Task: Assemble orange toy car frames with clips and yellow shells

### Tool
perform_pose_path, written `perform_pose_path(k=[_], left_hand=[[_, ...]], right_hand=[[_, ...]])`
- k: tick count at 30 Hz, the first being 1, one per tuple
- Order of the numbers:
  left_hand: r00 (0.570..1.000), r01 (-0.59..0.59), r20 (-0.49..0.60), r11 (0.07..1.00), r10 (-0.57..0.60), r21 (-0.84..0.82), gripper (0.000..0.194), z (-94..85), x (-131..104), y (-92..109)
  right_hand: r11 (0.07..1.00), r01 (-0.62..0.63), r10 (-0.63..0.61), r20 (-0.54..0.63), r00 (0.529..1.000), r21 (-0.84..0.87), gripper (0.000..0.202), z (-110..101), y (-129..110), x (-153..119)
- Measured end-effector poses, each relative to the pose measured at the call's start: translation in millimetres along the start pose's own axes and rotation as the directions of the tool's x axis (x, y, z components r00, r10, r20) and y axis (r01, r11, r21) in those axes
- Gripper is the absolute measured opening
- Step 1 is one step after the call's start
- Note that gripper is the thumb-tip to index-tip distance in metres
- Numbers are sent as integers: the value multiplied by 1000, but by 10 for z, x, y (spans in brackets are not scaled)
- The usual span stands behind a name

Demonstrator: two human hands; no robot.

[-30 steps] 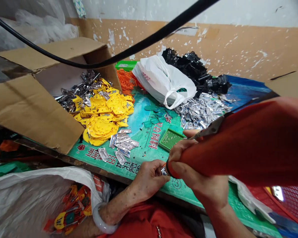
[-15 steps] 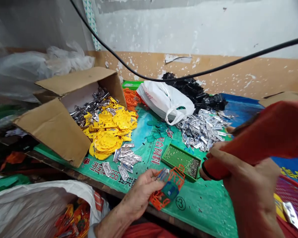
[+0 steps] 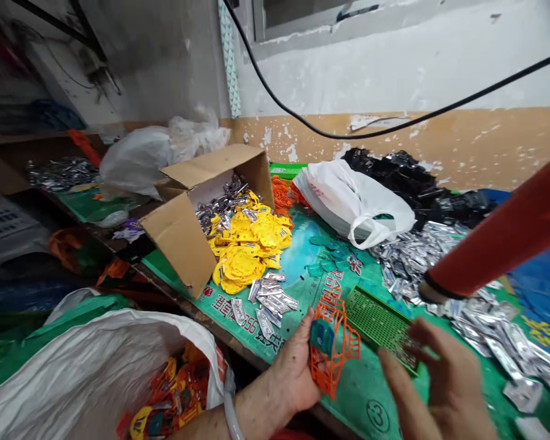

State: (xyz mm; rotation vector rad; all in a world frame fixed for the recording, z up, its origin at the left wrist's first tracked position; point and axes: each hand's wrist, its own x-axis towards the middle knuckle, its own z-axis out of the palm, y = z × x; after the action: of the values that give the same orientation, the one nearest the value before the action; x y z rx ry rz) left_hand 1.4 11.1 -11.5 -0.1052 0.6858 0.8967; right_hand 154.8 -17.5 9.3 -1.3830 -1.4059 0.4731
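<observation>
My left hand (image 3: 297,363) is closed around an orange plastic lattice frame (image 3: 329,376), which has a teal block (image 3: 322,336) set in it. The frame is tilted up above the table's front edge. Low on the right, my right hand (image 3: 444,385) has its thumb and fingers apart, with nothing visible between them. It is close to the right end of a green perforated tray (image 3: 371,316) that holds small metal bits. A long red cylindrical tool (image 3: 499,238) with a dark ring near its tip slants in from the right, above that hand and untouched.
Yellow plastic parts (image 3: 250,241) spill from a cardboard box (image 3: 178,241). Silver plates (image 3: 270,299) lie before them, with a larger silver heap (image 3: 412,250) right. A white bag (image 3: 352,195) and black parts (image 3: 394,174) stand behind. An open sack (image 3: 119,348) holds assembled pieces, lower left.
My right hand has let go of the red tool and come down beside the green tray. The orange frame has turned in my left hand. The view has swung left.
</observation>
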Motion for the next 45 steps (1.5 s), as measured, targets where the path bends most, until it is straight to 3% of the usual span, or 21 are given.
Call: perform_pose_path(k=[2, 4, 5, 7, 9, 11, 13, 14, 15, 17, 18, 20, 22, 24, 27, 30, 34, 40, 43, 45], left_hand=[[999, -12, 30, 999, 13, -43, 48, 7, 10, -8], [996, -64, 64, 998, 65, -20, 47, -8, 1, -5], [990, -117, 82, 992, 113, 39, 45, -24, -19, 4], [969, -246, 105, 935, 226, 256, 40, -67, -97, 41], [926, -348, 76, 759, 369, 550, 44, -116, -224, 103], [814, -388, 47, 481, 579, 786, 56, -160, -377, 184], [680, -400, 131, 216, 722, 891, 63, -190, -523, 274], [647, -408, 199, 113, 736, 906, 63, -200, -582, 318], [649, -420, 269, 41, 712, 906, 62, -210, -628, 359], [703, -451, 384, -42, 599, 892, 51, -232, -674, 429], [743, -459, 408, -39, 530, 888, 42, -249, -675, 455], [829, -429, 358, 77, 429, 900, 27, -298, -648, 488], [893, -357, 229, 298, 388, 885, 25, -357, -613, 501], [919, -312, 131, 482, 372, 819, 27, -405, -602, 504], [925, -319, 108, 587, 366, 744, 30, -431, -646, 509], [926, -312, 84, 621, 369, 719, 32, -443, -707, 521], [930, -284, 50, 622, 365, 729, 24, -528, -733, 532], [935, -281, 89, 567, 342, 774, 20, -567, -721, 532], [945, -281, 112, 586, 308, 760, 24, -497, -723, 532], [954, -268, 117, 602, 278, 752, 29, -447, -722, 526]], right_hand=[[985, -135, 109, 226, 968, 103, 50, 133, -22, -112], [920, -330, 207, 455, 866, 212, 42, 224, -56, -114], [878, -411, 238, 520, 821, 247, 41, 247, -69, -76], [827, -488, 267, 568, 778, 279, 40, 253, -82, 48], [837, -487, 253, 612, 749, 249, 40, 234, -88, 189], [870, -458, 222, 687, 692, 181, 39, 226, -109, 293], [886, -443, 181, 781, 598, 134, 35, 250, -155, 338], [887, -445, 153, 827, 542, 127, 32, 274, -188, 341], [885, -447, 116, 867, 484, 131, 29, 303, -223, 336], [888, -434, 34, 922, 387, 149, 26, 369, -294, 323], [898, -412, 1, 937, 349, 153, 25, 404, -323, 326], [937, -326, -22, 954, 299, 123, 26, 483, -354, 364], [972, -229, 12, 952, 307, 61, 30, 592, -342, 449], [988, -155, 65, 915, 397, -3, 34, 748, -295, 554], [990, -53, 138, 820, 556, -130, 33, 1046, -200, 677], [952, 58, 208, 772, 601, -301, 23, 1312, -122, 712], [897, 135, 268, 760, 593, -421, 29, 1470, -36, 702], [914, 62, 293, 757, 584, -401, 29, 1477, 59, 737], [953, -30, 249, 728, 639, -301, 27, 1373, -6, 767], [975, -96, 207, 674, 710, -198, 33, 1205, -99, 791]])
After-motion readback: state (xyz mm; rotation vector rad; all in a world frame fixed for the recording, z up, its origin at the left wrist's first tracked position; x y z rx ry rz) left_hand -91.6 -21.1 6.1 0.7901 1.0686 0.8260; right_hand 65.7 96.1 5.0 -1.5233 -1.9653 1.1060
